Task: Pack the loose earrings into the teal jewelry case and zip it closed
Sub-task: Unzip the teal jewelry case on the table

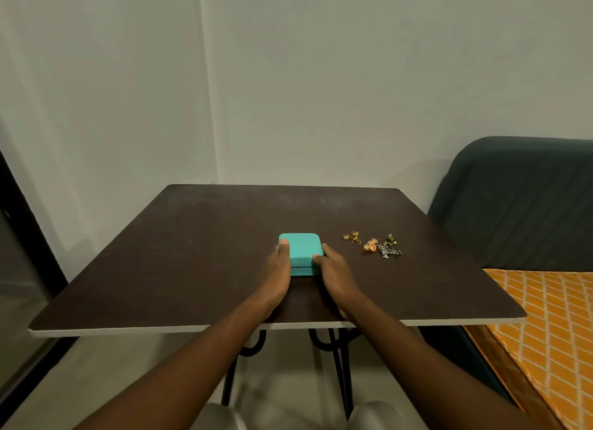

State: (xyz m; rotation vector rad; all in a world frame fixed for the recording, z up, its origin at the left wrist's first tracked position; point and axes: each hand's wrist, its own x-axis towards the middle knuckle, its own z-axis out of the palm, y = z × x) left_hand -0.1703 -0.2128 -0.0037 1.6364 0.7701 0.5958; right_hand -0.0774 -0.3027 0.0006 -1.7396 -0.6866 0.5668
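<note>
Left hand point(278, 266) and right hand point(333, 267) clasp the closed teal jewelry case point(303, 248) — fingers point(329, 251) curled at its sides — loose earrings point(372, 244) nearby.

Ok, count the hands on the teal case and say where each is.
2. The left hand holds the left edge of the teal jewelry case, thumb on top; the right hand holds its near right corner. None hidden.

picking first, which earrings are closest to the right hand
The thin gold hoops, leftmost of the scatter; the orange-gold pair and silver piece lie farther from the right hand.
</note>
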